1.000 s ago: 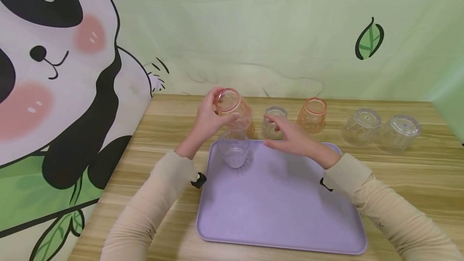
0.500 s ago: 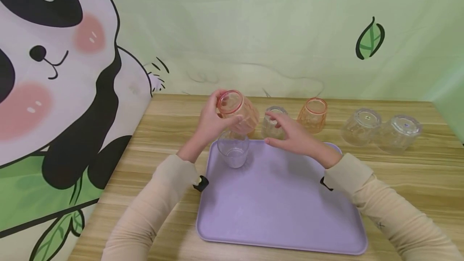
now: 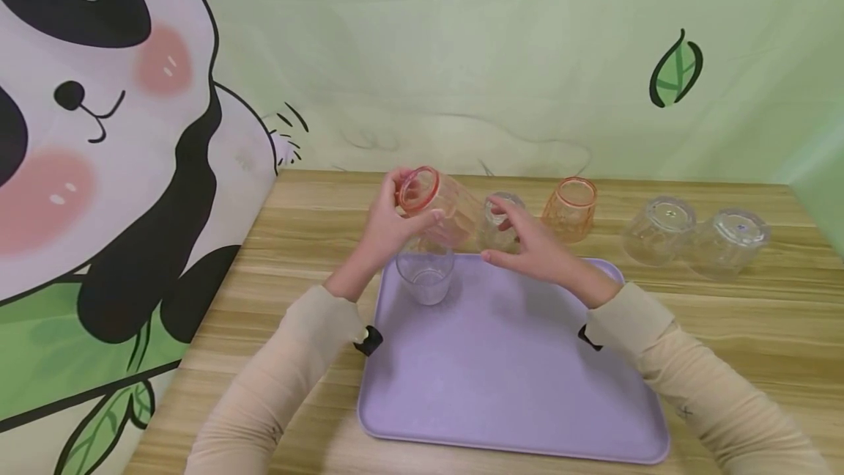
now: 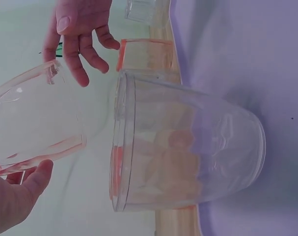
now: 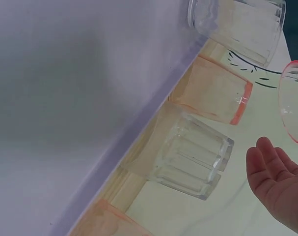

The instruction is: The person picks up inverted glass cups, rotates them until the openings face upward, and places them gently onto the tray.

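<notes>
My left hand (image 3: 390, 224) grips a clear orange-tinted cup (image 3: 457, 205), tilted in the air with its red-ringed base toward the upper left and its mouth to the lower right. Just below stands an upright clear cup (image 3: 425, 277) at the back left of the purple tray (image 3: 514, 372). My right hand (image 3: 530, 246) holds nothing; its fingers are spread and slightly bent, apart from the tilted cup. Behind those fingers an upside-down clear cup (image 5: 193, 152) is on the table. Beside it, the right wrist view shows another orange cup (image 5: 212, 91), mostly hidden in the head view.
Along the back of the wooden table (image 3: 310, 211), to the right, stand an upside-down orange cup (image 3: 571, 212) and two upside-down clear cups, one (image 3: 659, 233) close beside the other (image 3: 727, 244). A panda-printed cloth (image 3: 461, 57) hangs behind the table.
My left hand has moved slightly right and tipped the orange cup further over, so its mouth swings to the right. The right hand has barely moved.
</notes>
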The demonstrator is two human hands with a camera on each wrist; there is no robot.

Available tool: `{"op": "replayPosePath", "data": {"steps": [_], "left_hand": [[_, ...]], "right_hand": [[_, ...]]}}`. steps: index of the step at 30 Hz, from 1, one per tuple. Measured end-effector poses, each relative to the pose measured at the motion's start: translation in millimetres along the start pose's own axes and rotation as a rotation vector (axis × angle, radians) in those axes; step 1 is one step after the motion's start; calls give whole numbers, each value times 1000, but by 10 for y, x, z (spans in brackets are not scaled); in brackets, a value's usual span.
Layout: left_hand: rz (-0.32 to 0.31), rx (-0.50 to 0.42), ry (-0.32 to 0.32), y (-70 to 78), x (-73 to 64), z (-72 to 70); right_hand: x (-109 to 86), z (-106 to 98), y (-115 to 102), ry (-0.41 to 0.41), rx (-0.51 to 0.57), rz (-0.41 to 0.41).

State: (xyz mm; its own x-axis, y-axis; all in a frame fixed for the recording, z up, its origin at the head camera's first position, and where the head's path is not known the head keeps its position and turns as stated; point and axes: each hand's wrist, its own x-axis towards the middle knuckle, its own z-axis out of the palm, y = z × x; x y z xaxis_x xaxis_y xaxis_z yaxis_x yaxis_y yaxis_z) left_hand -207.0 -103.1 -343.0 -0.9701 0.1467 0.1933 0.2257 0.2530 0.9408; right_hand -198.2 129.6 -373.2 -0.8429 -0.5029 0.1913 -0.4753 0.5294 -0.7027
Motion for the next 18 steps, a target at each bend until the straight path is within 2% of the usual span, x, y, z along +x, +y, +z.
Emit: {"op": "replayPosePath", "data": {"steps": [12,18], "left_hand": [[-53,-109,-18,9,-44,33],[-56,-179,-16,4,-56,73]], "right_hand": [[12,100,75,17,191,25],[3,140,76,13,262,47]]}}
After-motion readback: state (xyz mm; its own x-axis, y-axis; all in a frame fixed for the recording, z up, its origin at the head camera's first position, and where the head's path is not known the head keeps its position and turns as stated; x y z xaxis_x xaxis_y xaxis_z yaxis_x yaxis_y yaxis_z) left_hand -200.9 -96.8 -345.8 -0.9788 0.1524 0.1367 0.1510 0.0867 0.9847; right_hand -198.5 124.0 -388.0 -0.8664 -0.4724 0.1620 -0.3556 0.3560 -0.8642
